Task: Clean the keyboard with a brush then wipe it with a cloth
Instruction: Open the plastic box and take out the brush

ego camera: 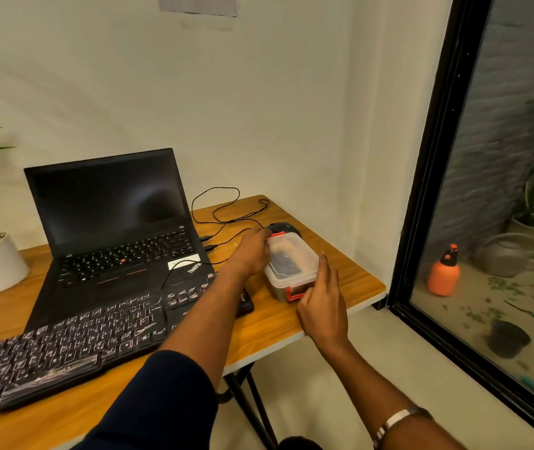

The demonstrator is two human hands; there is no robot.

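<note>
Wooden desk carries a "ThinkPad" laptop; the dusty keyboard lies at 7 o'clock of it. Both hands grip a clear box at 3 o'clock: left hand at its far red clip, right hand pinching the near clip.

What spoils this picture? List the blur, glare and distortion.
Head view: wide-angle bending bows the window frame and tilts the table; soft glare arcs across the dark laptop screen; the garden behind the glass is smeared; the keyboard lettering is blurred.
</note>
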